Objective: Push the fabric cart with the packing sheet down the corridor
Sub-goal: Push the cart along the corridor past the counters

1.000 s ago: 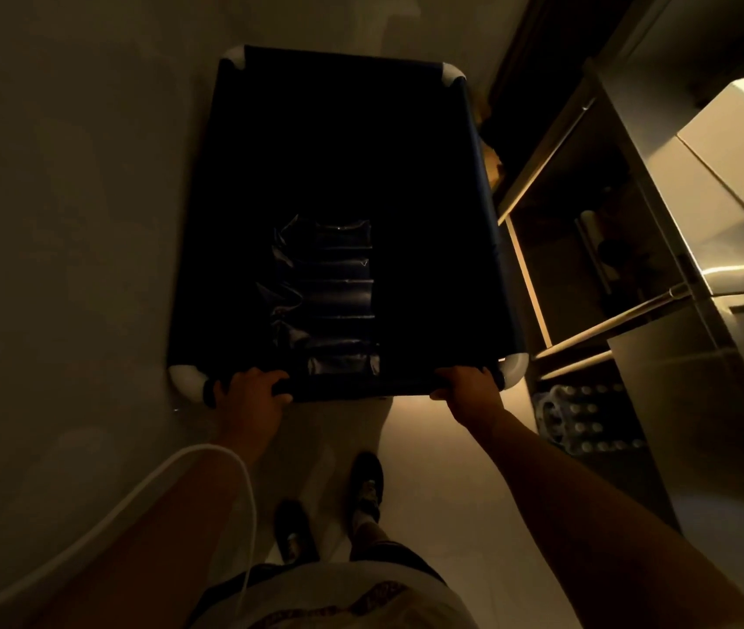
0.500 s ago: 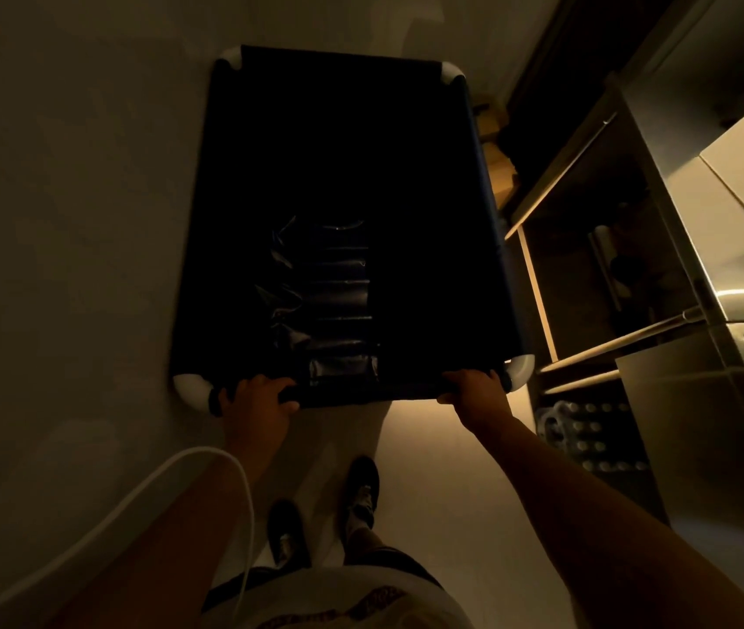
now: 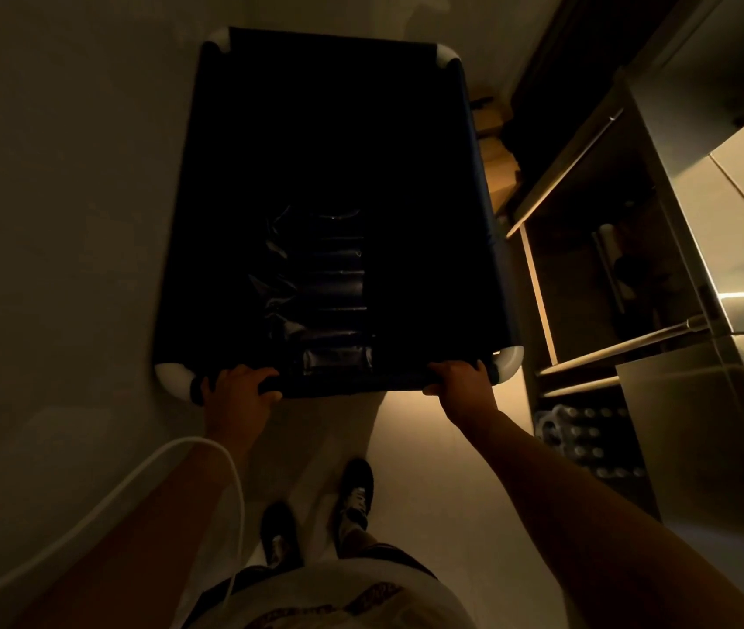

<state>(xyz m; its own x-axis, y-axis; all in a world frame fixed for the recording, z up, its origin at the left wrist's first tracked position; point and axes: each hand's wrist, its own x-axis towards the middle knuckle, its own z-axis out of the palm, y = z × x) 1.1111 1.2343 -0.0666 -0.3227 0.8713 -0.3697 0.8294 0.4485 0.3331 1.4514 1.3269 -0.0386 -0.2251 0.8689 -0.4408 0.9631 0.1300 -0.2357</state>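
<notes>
1. Dim light here, and the fabric cart (image 3: 338, 129) fills the middle of the view, a dark blue cloth bin with white rounded corners, seen from above.
2. Left hand (image 3: 237, 392) is wrapped around the cart's near rim, close to its near-left white corner (image 3: 170, 376), fingers curled over the bar.
3. Right hand (image 3: 463, 383) is clamped on that same near rim, just beside the near-right white corner (image 3: 508, 361), thumb tucked under.
4. Down inside the cart lies the packing sheet (image 3: 325, 292), clear plastic with ribbed air-filled rows, resting on the bottom toward the near-left part of the bin. The rest of the cart's interior is too dark to read.
5. Both bare forearms reach to the cart from the bottom of the view, and a white cable (image 3: 102, 506) loops across the left forearm.
6. Behind the cart, two dark shoes (image 3: 354, 492) stand on the pale floor (image 3: 429, 447), the right one ahead of the left.
7. To the cart's right, a steel shelving unit (image 3: 588, 274) stands open-fronted, its bars catching light, close to the cart's right side.
8. Low on the floor below that unit, near the cart's near-right corner, sits a shrink-wrapped pack of bottles (image 3: 588, 438).
9. Beyond the cart's far-right side, cardboard boxes (image 3: 495, 165) peek out just beside the rim.
10. A plain wall (image 3: 52, 197) runs along the cart's left side.
</notes>
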